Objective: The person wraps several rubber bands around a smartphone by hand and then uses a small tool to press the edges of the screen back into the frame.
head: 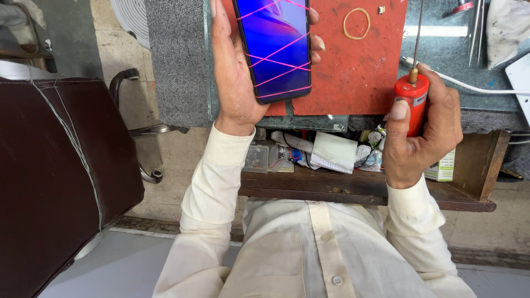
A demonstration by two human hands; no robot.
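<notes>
Phone: I hold the smartphone (274,49) upright in my left hand (234,72), screen toward me, lit blue and purple, with thin pink bands crossing it at angles. Its top runs out of view.
Left grip: closed around the phone's edges, palm behind it, fingertips (316,43) curled over the far side.
Tool: a red-handled tool (413,105) with a brass collar and a long thin metal tip (419,33) pointing away from me.
Right grip: my right hand (428,129) is wrapped shut around the red handle, thumb lying up its side.
Where: the phone hangs just above the red mat (353,77) on the surface (176,60); the tool is well apart from it, over the surface's near edge.
Nearby: a rubber band (356,24) lies on the mat, a white cable (475,87) runs behind the tool, tweezers (478,30) sit further back, and an open drawer (359,187) below holds papers and small packets.
Risk, phone: I judge the edge-only hold could let it slide, since the bands give my fingers an uneven seat; it would land on the mat or in the drawer.
Risk, tip: the slim point could scratch the glass or cut a band if I bring it in at an angle.
Risk, cable: my right wrist is close to it and could snag it.
</notes>
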